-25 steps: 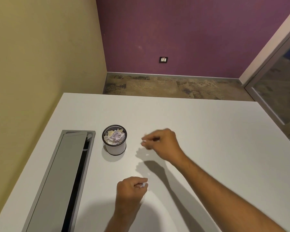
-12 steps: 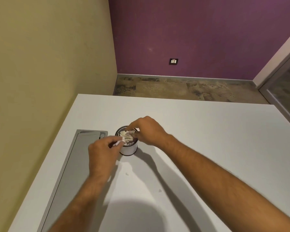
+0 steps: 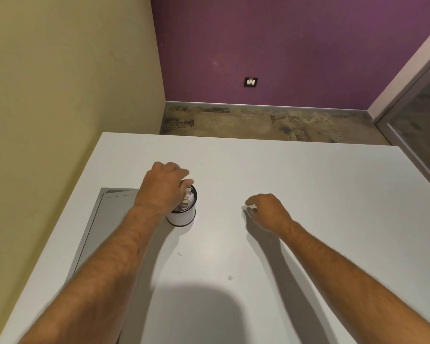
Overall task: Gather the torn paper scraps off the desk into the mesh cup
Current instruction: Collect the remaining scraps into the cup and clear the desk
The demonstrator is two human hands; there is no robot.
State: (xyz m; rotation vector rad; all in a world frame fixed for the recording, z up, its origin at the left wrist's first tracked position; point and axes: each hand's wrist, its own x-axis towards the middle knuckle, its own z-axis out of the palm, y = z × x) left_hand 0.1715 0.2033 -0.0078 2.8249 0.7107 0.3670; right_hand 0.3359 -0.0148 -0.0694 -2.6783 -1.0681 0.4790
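- Centrally, the mesh cup (image 3: 183, 214) stands upright on the white desk (image 3: 296, 182), its mouth filled with torn paper scraps (image 3: 187, 198).
- My left hand (image 3: 163, 188) is over the cup's mouth, fingers curled downward onto the scraps inside; whether they pinch a piece I cannot tell.
- My right hand (image 3: 268, 211) hovers low over the desk, well apart from the cup, fingers loosely curled and holding nothing visible.
- Two small scraps lie on the desk nearer me: one (image 3: 179, 254) just below the cup, another (image 3: 230, 277) between my forearms.
- Left of the cup, a grey cable flap (image 3: 104, 224) is set into the desk, partly hidden by my left forearm.
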